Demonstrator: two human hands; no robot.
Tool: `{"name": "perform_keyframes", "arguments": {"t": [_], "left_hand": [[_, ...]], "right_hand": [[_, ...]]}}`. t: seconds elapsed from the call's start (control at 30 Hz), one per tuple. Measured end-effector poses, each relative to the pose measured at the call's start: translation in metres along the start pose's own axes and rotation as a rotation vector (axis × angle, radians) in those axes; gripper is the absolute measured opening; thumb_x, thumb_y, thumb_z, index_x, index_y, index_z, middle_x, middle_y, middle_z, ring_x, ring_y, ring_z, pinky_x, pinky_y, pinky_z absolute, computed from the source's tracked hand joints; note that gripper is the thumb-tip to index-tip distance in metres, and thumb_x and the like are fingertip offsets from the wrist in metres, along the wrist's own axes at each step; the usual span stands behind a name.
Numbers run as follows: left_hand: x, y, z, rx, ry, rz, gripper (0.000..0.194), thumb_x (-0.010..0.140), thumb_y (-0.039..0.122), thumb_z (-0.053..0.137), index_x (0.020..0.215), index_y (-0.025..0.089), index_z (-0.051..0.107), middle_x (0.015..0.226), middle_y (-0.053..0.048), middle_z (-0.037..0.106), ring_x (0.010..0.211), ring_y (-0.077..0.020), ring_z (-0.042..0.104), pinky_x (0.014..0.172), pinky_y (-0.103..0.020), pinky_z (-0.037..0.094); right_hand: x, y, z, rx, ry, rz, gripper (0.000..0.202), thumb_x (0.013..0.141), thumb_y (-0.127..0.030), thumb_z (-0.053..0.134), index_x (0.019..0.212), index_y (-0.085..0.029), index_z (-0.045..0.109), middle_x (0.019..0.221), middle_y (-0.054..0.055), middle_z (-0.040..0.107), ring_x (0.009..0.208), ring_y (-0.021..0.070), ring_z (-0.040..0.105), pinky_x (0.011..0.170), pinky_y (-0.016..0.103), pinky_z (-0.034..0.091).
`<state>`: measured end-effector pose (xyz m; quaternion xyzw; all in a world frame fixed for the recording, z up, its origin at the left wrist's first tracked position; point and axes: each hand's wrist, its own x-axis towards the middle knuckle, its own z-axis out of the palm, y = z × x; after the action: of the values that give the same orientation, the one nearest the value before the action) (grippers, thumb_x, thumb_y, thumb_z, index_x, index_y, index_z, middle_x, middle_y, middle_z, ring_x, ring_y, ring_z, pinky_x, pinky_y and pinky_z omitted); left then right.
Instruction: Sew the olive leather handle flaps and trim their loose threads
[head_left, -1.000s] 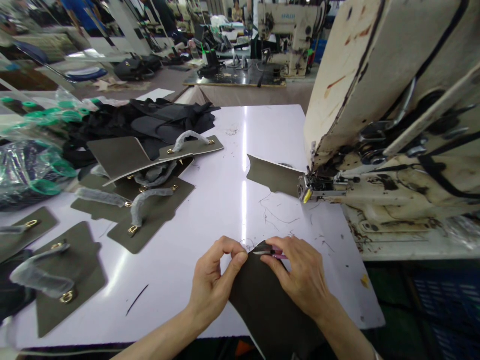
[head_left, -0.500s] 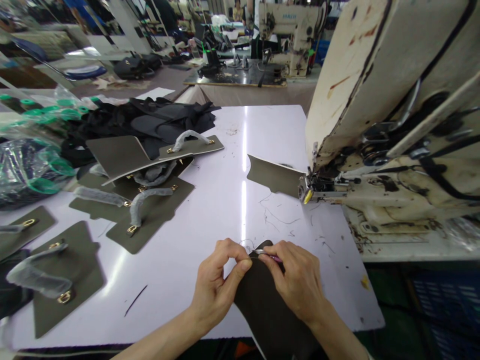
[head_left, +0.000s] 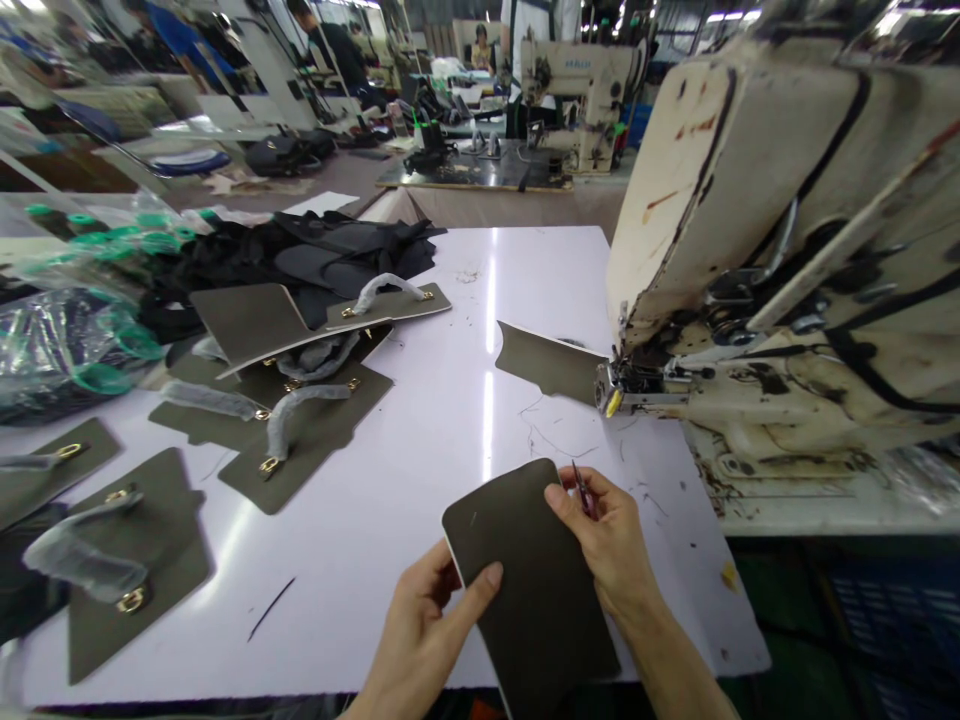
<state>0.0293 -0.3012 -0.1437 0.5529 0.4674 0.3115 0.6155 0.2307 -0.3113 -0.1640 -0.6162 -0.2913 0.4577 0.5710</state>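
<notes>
A dark olive leather-like panel with a pale edge is tilted up at the front of the table, its broad face toward me. My left hand is closed on its left edge, thumb on the face and fingers behind. At the upper right edge, the thumb of my right hand presses on the panel. Small pointed thread snips are tucked in the fingers of that same hand, tips upward. Another olive panel lies farther back, its right end beside the sewing machine's arm.
A large sewing machine stands at the right. On the left lie olive panels with plastic-wrapped handles, a heap of black pieces and plastic-wrapped green-topped spools. Loose threads are scattered over the white tabletop.
The panel has been raised and turned so its broad face shows. My left hand has shifted from the top corner down to the left edge; the snips now point up, away from the edge.
</notes>
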Motion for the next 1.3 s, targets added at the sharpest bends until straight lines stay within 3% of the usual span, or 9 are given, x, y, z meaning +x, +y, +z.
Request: {"name": "perform_keyframes", "arguments": {"t": [0.13, 0.2, 0.27, 0.4, 0.53, 0.7, 0.83, 1.0, 1.3], "left_hand": [[0.016, 0.037, -0.017, 0.337, 0.359, 0.657, 0.029, 0.08, 0.008, 0.07, 0.104, 0.026, 0.072, 0.091, -0.003, 0.064, 0.081, -0.0168, 0.062, 0.066, -0.027, 0.051], [0.022, 0.045, -0.025, 0.55, 0.376, 0.954, 0.042, 0.076, 0.001, 0.069, 0.108, 0.029, 0.073, 0.091, -0.003, 0.063, 0.08, -0.0174, 0.06, 0.067, -0.03, 0.05], [0.025, 0.037, -0.026, 0.719, 0.285, 1.082, 0.048, 0.078, 0.0, 0.065, 0.113, 0.032, 0.072, 0.093, -0.004, 0.063, 0.081, -0.0185, 0.06, 0.072, -0.034, 0.052], [0.023, -0.004, -0.012, 0.81, 0.101, 1.007, 0.046, 0.084, 0.002, 0.059, 0.12, 0.03, 0.067, 0.095, -0.006, 0.063, 0.084, -0.018, 0.061, 0.073, -0.032, 0.054], [0.012, -0.024, 0.001, 0.846, -0.093, 0.754, 0.04, 0.086, 0.021, 0.068, 0.125, 0.027, 0.061, 0.114, -0.01, 0.062, 0.105, -0.0238, 0.062, 0.086, -0.036, 0.056], [0.013, -0.028, 0.006, 0.819, 0.077, 0.54, 0.059, 0.088, 0.025, 0.064, 0.143, 0.024, 0.043, 0.145, -0.016, 0.046, 0.134, -0.033, 0.044, 0.106, -0.051, 0.045], [0.034, -0.015, 0.01, 0.807, 0.079, 0.568, 0.065, 0.09, 0.026, 0.062, 0.149, 0.025, 0.035, 0.152, -0.014, 0.042, 0.143, -0.0336, 0.034, 0.114, -0.06, 0.03], [0.052, 0.013, 0.008, 0.772, 0.088, 0.765, 0.035, 0.09, 0.015, 0.06, 0.123, 0.026, 0.06, 0.134, -0.008, 0.062, 0.136, -0.0303, 0.045, 0.109, -0.055, 0.035], [0.053, 0.026, 0.002, 0.835, 0.059, 0.795, 0.027, 0.09, 0.014, 0.06, 0.115, 0.024, 0.061, 0.128, -0.006, 0.067, 0.135, -0.0287, 0.047, 0.111, -0.054, 0.031]], "right_hand": [[-0.007, -0.029, 0.009, 0.056, 0.234, -0.123, 0.028, 0.08, -0.044, 0.077, 0.083, -0.017, 0.069, 0.067, -0.003, 0.054, 0.055, 0.007, 0.035, 0.051, 0.021, 0.031], [-0.016, -0.04, 0.009, 0.195, 0.098, -0.056, 0.039, 0.09, -0.053, 0.062, 0.085, -0.015, 0.071, 0.063, -0.002, 0.054, 0.048, 0.0057, 0.024, 0.045, 0.021, 0.023], [-0.026, -0.043, 0.008, 0.333, -0.112, 0.022, 0.045, 0.091, -0.058, 0.057, 0.103, -0.017, 0.071, 0.071, 0.001, 0.061, 0.046, 0.0053, 0.021, 0.042, 0.02, 0.02], [-0.035, -0.032, 0.007, 0.386, -0.207, 0.046, 0.042, 0.079, -0.038, 0.078, 0.117, -0.021, 0.068, 0.095, 0.005, 0.071, 0.071, 0.0147, 0.06, 0.066, 0.026, 0.05], [-0.032, -0.015, 0.002, 0.4, -0.101, 0.101, 0.039, 0.082, -0.027, 0.075, 0.119, -0.019, 0.069, 0.106, 0.008, 0.073, 0.098, 0.0235, 0.067, 0.091, 0.039, 0.052], [-0.032, -0.009, 0.0, 0.45, -0.106, 0.129, 0.043, 0.085, -0.027, 0.073, 0.126, -0.019, 0.064, 0.111, 0.009, 0.073, 0.101, 0.0246, 0.068, 0.086, 0.039, 0.055], [-0.035, -0.012, 0.004, 0.465, -0.107, 0.165, 0.046, 0.084, -0.029, 0.074, 0.127, -0.02, 0.06, 0.104, 0.008, 0.074, 0.09, 0.0228, 0.069, 0.075, 0.035, 0.056], [-0.036, -0.016, 0.003, 0.336, -0.008, 0.171, 0.043, 0.081, -0.033, 0.077, 0.118, -0.019, 0.061, 0.082, 0.003, 0.071, 0.052, 0.0077, 0.047, 0.044, 0.018, 0.033], [-0.034, -0.024, -0.005, 0.267, 0.022, 0.159, 0.034, 0.08, -0.034, 0.079, 0.109, -0.016, 0.073, 0.069, -0.002, 0.055, 0.052, 0.004, 0.022, 0.044, 0.019, 0.02]]}}
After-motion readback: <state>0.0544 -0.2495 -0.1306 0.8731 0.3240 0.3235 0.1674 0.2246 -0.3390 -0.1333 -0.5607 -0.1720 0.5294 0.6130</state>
